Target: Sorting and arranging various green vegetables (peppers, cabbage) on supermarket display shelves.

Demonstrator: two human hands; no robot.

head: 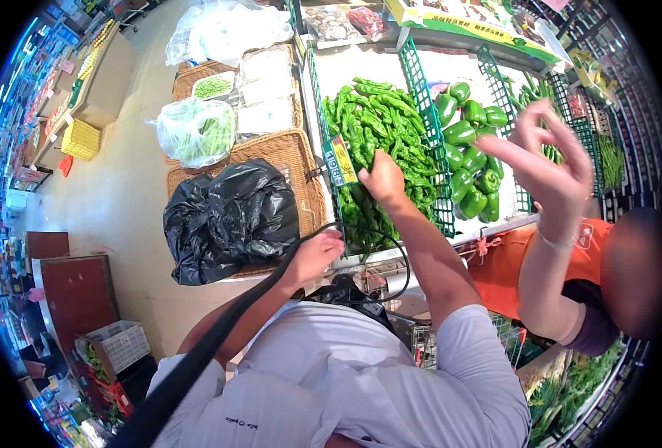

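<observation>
Long green peppers [387, 112] lie heaped in a display bay between green plastic mesh dividers [429, 134]. My right hand [386, 178] reaches into this heap at its left side, beside a price tag [340, 161]; whether its fingers hold a pepper is hidden. My left hand [315, 256] is near the bay's front edge, its fingers bent, with nothing visible in it. Left of it, a knotted black plastic bag [233, 215] rests on a wicker tray [275, 147]. Green bell peppers [474, 159] fill part of the neighbouring bay.
A co-worker in an orange vest [499, 274] stands at the right, one raised hand [555, 162] over the bell peppers. A clear bag of green vegetables [199, 131] and a tray of peas [213, 85] sit behind the black bag. A black cable loops near my hands.
</observation>
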